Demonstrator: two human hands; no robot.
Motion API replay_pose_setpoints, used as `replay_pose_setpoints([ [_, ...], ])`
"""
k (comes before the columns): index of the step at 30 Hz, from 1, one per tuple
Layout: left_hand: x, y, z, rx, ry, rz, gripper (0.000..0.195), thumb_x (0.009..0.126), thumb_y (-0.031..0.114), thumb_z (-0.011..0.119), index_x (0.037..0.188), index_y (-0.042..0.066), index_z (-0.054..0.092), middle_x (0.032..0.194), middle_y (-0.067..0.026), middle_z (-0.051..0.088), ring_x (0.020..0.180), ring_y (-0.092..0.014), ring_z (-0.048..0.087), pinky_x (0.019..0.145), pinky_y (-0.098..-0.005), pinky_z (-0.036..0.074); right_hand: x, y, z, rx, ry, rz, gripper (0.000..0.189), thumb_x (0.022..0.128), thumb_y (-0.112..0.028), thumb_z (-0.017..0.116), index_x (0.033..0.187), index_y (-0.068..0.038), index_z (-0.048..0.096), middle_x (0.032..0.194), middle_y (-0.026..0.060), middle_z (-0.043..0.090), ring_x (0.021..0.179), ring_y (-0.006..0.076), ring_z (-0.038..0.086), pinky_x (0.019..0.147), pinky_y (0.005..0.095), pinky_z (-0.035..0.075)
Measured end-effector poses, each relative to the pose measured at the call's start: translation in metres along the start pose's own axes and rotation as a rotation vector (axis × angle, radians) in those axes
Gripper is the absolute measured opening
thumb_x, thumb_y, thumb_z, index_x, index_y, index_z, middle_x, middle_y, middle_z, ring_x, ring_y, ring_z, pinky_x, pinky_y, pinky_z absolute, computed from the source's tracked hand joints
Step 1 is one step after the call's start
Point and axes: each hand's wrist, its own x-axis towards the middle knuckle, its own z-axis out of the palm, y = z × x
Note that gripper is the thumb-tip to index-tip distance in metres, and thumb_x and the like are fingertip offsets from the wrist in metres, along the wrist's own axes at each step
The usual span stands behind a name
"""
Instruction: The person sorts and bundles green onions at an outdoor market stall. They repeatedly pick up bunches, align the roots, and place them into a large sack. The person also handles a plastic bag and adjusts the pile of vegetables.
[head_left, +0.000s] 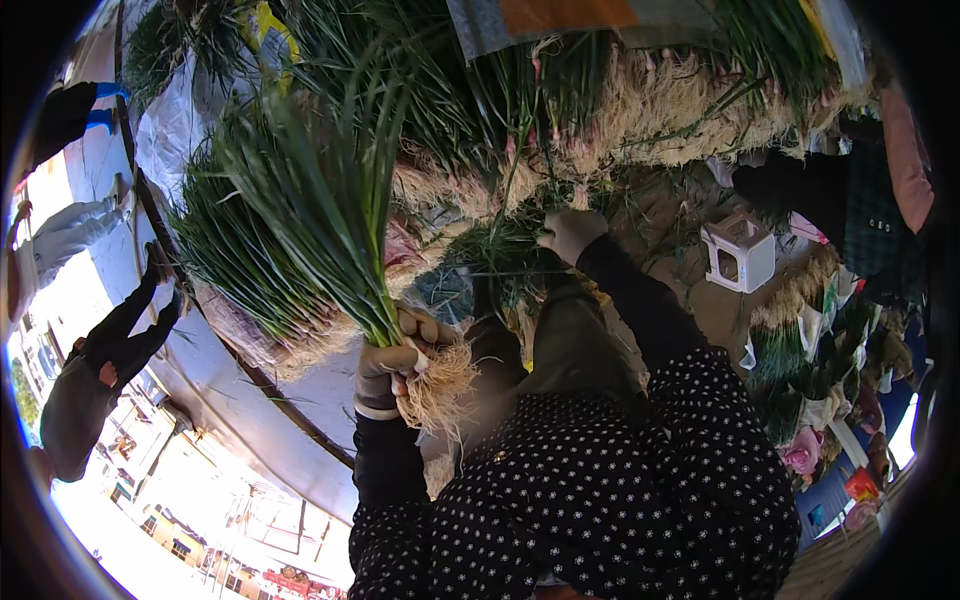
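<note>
My gloved left hand (397, 360) grips a bunch of green garlic (330, 225) near its bulbs; the green leaves rise up and to the left, and the pale roots (439, 382) hang out on the hand's right side. In front of my knees is my gloved right hand (574, 231), its fingers curled beside a rooted stalk end (580, 196) and loose green leaves (491, 244). Whether it holds anything cannot be made out. A long pile of rooted green stalks (559, 97) lies beyond both hands, and another laid-out pile (255, 255) is at the left.
A white plastic stool (740, 251) stands on the littered ground at right, near a person in dark clothes (795, 187). More bundles (787, 345) lie below it. Clear plastic sheeting (176, 120) is at upper left. A person in dark clothes (90, 390) stands at far left.
</note>
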Motion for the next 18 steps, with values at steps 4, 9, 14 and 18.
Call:
replay_pose_setpoints([
  [4,0.021,0.012,-0.03,0.07,-0.208,0.019,0.042,0.058,-0.004,0.057,0.099,0.008,0.051,0.069,-0.0033,0.047,0.064,-0.02,0.044,0.065,-0.0406,0.043,0.072,-0.048,-0.046,-0.077,0.603,-0.045,0.042,0.093,-0.05,0.062,0.087,-0.008,0.062,0.075,0.0086,0.061,0.055,0.0279,0.059,0.047,0.0417,0.047],
  [9,0.046,-0.004,-0.022,0.105,-0.082,0.04,0.041,0.069,-0.003,0.055,0.11,0.005,0.054,0.071,-0.0032,0.048,0.069,-0.022,0.05,0.079,-0.0421,0.047,0.122,-0.051,-0.052,-0.184,0.269,0.289,0.042,0.094,-0.05,0.061,0.093,-0.007,0.063,0.078,0.0109,0.066,0.062,0.03,0.065,0.052,0.044,0.051],
  [14,0.057,-0.032,-0.015,0.094,-0.021,-0.045,0.038,0.072,-0.002,0.058,0.11,-0.002,0.056,0.084,-0.0136,0.064,0.072,-0.023,0.061,0.078,-0.0346,0.052,0.106,-0.028,-0.021,0.073,0.159,0.371,0.039,0.093,-0.044,0.065,0.097,-0.005,0.065,0.076,0.0119,0.068,0.065,0.03,0.067,0.058,0.0421,0.052],
  [18,0.066,-0.032,-0.006,0.293,-0.001,-0.161,0.018,0.078,0.001,0.064,0.095,-0.003,0.06,0.076,-0.009,0.062,0.062,-0.014,0.057,0.056,-0.0242,0.045,0.034,-0.06,-0.064,0.713,0.147,0.263,0.037,0.09,-0.041,0.067,0.099,-0.004,0.065,0.084,0.0148,0.071,0.077,0.0302,0.071,0.068,0.0382,0.055],
])
